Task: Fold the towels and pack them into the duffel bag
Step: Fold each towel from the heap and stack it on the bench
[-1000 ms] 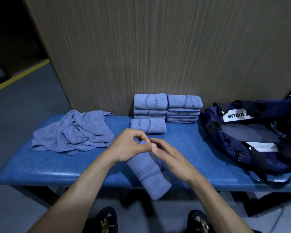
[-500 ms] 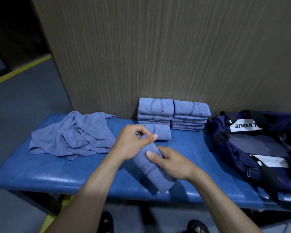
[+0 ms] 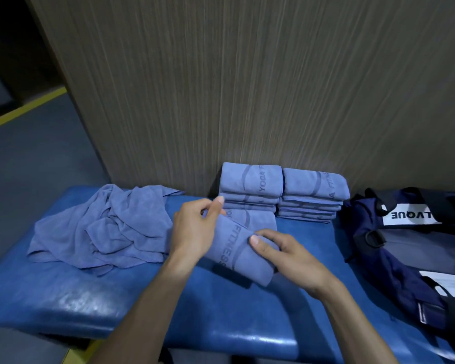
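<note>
A folded blue towel [image 3: 237, 250] printed FITNESS lies slantwise above the padded blue bench [image 3: 90, 298]. My left hand [image 3: 195, 227] grips its far left end, thumb and fingers curled round the fold. My right hand [image 3: 281, 253] holds its right side, thumb on top. Behind it lies a single folded towel [image 3: 258, 219]. Two stacks of folded towels [image 3: 281, 193] stand against the wooden wall. A heap of unfolded towels [image 3: 103, 227] lies at the left. The navy duffel bag [image 3: 405, 248] with a white label sits at the right, its top flap lying closed.
A wood-grain wall panel [image 3: 247, 88] rises right behind the bench. Grey floor with a yellow line [image 3: 24, 111] runs off to the left. The bench's front edge is near my forearms.
The towel in my hands has moved up and away from the bench's front edge toward the folded stacks, and now lies flatter. The view has shifted closer to the bench.
</note>
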The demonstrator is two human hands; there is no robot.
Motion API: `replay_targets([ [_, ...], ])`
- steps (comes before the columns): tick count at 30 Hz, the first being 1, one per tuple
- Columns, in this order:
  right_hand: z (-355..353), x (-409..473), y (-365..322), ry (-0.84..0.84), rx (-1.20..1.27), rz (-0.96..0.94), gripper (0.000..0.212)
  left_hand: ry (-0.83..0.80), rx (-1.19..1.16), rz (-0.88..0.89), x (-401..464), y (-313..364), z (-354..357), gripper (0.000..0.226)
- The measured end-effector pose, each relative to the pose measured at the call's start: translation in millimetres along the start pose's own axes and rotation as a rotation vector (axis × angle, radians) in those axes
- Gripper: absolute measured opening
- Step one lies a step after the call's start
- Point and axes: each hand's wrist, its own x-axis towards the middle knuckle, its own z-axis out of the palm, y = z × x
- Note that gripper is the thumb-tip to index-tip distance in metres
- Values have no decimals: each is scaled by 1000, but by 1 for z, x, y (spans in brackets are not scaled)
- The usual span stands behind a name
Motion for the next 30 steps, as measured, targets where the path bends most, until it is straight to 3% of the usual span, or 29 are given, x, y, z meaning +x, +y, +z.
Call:
replay_targets([
  [3,-10,7,4,117,134,14,34,-49,-103,-80,6,-1,6,44],
  [8,-21,23,15,339,190,32,32,-345,-179,-48,12,-14,14,33],
  [11,-22,35,20,454,217,77,36,-258,-154,-65,17,-18,23,21],
  [16,-17,58,19,608,176,105,15,-103,-99,-138,37,-11,33,23],
  [24,-20,75,18,730,25,184,24,-78,-41,-213,52,-14,44,21],
  [30,-15,79,25,788,-140,125,26,-86,162,-102,49,-15,45,25],
])
